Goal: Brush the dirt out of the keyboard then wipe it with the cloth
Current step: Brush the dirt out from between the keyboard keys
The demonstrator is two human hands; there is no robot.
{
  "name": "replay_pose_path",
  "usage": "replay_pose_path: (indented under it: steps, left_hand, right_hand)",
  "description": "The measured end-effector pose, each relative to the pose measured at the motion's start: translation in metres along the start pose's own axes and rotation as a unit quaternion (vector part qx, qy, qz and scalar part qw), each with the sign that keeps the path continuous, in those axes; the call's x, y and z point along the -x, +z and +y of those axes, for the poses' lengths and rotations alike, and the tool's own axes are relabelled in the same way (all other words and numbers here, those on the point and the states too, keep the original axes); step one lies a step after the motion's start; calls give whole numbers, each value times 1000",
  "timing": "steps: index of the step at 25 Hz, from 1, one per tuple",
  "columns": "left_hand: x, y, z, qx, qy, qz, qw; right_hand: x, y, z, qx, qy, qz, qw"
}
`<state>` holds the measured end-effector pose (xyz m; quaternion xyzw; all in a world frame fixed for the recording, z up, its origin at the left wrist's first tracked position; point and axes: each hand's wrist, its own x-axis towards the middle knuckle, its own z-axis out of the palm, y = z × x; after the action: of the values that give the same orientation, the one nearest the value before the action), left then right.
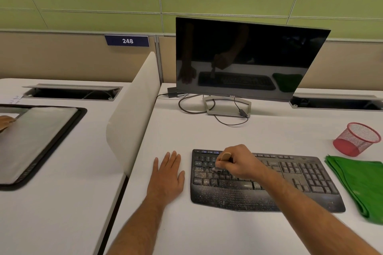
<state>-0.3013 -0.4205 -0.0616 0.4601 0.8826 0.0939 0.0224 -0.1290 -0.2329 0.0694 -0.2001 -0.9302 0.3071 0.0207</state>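
My left hand (168, 174) lies flat on the desk (207, 234), fingers spread, just beside the keyboard's left edge, gripping nothing. The keyboard (267, 184) sits in front of me on the desk; its palm rest and lower left keys are speckled with pale dirt. My right hand (241, 161) is curled round a small brush (222, 161), wooden handle poking up, bristles down on the upper left keys. Green cloth (356, 184) is folded on the desk just right of the keyboard, untouched. A red mesh cup (357, 137) stands behind the cloth. Farther back, a dark monitor (248, 58) on its stand.

My read on progress: brushing is underway, early, on the left section only. Plenty of dirt is left on the palm rest. The right side looks cleaner, but I can't tell if it has been brushed. Wiping is not started.
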Motion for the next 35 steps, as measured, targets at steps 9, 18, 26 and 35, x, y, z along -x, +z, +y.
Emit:
replay_pose_path:
  steps: [9,18,26,35]
  left_hand:
    - [3,-5,3,-12,-4,-14,1000]
    - [4,-5,5,-22,-1,-23,999]
    - [5,-6,6,-27,-1,-24,999]
    - [5,-5,6,-23,-3,-16,1000]
  right_hand:
    - [-5,12,-11,20,-12,7,1000]
    - [-8,17,-22,2,-19,24,1000]
    - [-8,26,-34,-10,-43,40,998]
    - [-13,30,-35,-4,-65,35,997]
